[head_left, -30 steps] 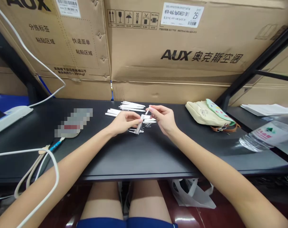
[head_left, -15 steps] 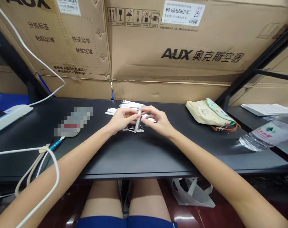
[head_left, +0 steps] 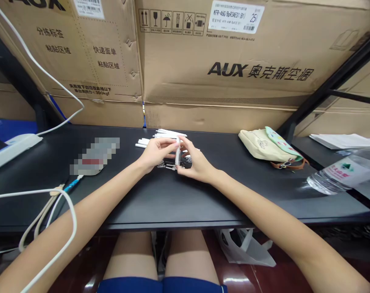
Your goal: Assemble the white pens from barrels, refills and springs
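The white tube (head_left: 178, 153) is held near upright between both hands, above the black table (head_left: 172, 201); its lower section looks greyish or clear. Left hand (head_left: 154, 155): thumb and fingertips are pinched together on the upper section of the tube. Right hand (head_left: 198, 163): the grip spans the tube lengthwise, forefinger at the top end and thumb at the bottom end.

Small clear and dark parts (head_left: 169, 166) lie on the table beneath the tube, partly hidden by the hands; their exact form cannot be told. Directly behind the tube lies a bundle of white sticks (head_left: 171, 133). Behind and left of the tube is a second group of white sticks (head_left: 141, 143), partly covered by the left hand.

Well left of the tube is a pixelated flat object (head_left: 96, 156), with a cable with a blue sleeve (head_left: 71, 186) at its near end. Right of the tube lies a cream pouch (head_left: 254, 145) with a patterned flap; farther right, a clear bottle (head_left: 340, 175) lies on its side. Large cardboard cartons (head_left: 178, 93) stand behind the tube.
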The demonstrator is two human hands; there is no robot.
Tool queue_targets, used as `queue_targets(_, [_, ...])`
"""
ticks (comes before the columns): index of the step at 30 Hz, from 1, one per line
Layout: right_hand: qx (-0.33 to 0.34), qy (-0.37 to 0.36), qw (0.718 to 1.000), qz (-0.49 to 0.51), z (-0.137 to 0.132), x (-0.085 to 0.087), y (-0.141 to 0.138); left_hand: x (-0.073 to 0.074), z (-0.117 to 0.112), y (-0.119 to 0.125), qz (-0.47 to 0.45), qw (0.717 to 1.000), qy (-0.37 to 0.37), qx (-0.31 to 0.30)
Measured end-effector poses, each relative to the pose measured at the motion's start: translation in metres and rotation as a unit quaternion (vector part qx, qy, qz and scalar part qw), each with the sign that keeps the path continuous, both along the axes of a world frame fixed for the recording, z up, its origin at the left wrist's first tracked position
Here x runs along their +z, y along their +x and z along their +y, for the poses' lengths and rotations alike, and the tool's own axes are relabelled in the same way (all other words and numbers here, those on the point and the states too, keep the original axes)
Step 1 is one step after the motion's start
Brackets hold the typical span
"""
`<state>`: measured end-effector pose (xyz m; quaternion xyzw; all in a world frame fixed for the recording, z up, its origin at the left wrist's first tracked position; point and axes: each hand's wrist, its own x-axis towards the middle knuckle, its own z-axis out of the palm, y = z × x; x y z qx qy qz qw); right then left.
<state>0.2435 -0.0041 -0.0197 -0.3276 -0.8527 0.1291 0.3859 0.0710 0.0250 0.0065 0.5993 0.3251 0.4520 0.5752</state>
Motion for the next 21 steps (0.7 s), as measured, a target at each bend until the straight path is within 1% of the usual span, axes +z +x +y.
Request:
queue_targets(6, [-0.008, 0.022, 0.999, -0.041, -0.0034, 0.0022, 0.0001, -0.0003, 0.0006, 0.0, -0.005, 1.0, -0.003, -0.002])
queue_targets(13, [-0.029, 0.04, 0.998, -0.035, -0.0014, -0.0015, -0.002, -0.0007, 0.0005, 0.0008, -0.011, 1.0, -0.004, -0.003])
queue_targets(18, [-0.011, 0.058, 0.997, -0.042, -0.0036, 0.0036, -0.0007, 0.0, -0.0002, -0.0001, -0.01, 1.0, 0.002, -0.01])
queue_targets(21, [-0.014, 0.057, 0.997, -0.045, -0.0038, 0.0041, -0.0004, -0.0002, 0.0002, -0.0006, -0.01, 1.0, 0.003, -0.01])
